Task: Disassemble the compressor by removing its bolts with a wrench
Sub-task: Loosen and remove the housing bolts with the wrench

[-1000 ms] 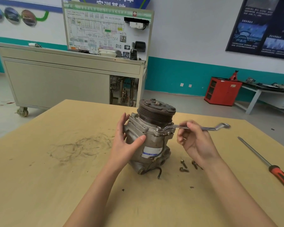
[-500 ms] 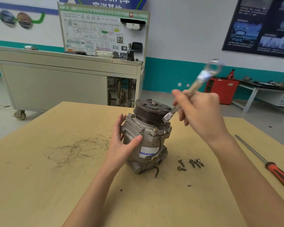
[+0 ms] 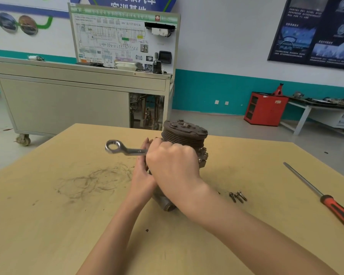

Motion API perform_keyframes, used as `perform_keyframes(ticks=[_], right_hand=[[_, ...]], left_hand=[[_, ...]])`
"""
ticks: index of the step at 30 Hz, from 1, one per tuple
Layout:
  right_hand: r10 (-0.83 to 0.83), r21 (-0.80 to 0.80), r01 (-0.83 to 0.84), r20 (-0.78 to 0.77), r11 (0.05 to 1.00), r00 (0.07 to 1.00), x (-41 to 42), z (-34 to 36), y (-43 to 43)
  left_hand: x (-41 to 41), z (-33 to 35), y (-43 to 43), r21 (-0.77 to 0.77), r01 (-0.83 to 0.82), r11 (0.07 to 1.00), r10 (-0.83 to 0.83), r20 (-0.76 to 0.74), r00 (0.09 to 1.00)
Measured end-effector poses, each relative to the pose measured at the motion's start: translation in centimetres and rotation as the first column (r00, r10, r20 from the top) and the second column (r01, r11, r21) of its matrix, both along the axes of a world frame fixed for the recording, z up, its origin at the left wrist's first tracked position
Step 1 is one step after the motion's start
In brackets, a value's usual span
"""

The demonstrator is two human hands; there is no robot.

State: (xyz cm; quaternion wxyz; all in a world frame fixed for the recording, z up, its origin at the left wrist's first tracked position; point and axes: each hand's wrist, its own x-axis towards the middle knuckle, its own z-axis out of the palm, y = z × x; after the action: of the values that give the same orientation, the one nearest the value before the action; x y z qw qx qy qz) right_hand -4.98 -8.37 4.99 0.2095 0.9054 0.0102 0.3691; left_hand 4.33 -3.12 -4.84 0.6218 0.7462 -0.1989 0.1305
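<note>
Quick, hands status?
Left hand: against the compressor, grip hidden, cannot tell.
Right hand: closed on the ring wrench.
</note>
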Motion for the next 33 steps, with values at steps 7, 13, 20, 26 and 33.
perform_keyframes(ticks=[7,13,20,26,33], right_hand=[[0.391,0.073,-0.394,0.045,0.916,0.919,-3.0,-0.5,-5.6],[0.719,0.853,-0.328,-0.078,0.407,0.691,-3.8,0.7,-13.9],[0.674,0.973,-0.207,0.218,-0.098,0.706,-1.2,0.3,-14.7],[0.54,0.918,-0.387,0.281,0.09,0.793,-1.9,0.9,-12.8],[0.468,0.439,-0.405,-0.038,0.802,0.883,-2.5,4.4,-7.4]], left_hand=[[-0.9,0.1,0.3,-0.204,0.128,0.97,-0.134,-0.011,0.991],[-0.9,-0.4,0.7,-0.189,0.16,0.969,-0.166,-0.018,0.986],[-1.0,-0.2,0.6,-0.19,0.161,0.969,-0.168,-0.019,0.986],[-0.9,-0.1,0.6,-0.187,0.165,0.968,-0.171,-0.016,0.985],[-0.9,-0.3,0.5,-0.2,0.168,0.965,-0.17,0.007,0.985]])
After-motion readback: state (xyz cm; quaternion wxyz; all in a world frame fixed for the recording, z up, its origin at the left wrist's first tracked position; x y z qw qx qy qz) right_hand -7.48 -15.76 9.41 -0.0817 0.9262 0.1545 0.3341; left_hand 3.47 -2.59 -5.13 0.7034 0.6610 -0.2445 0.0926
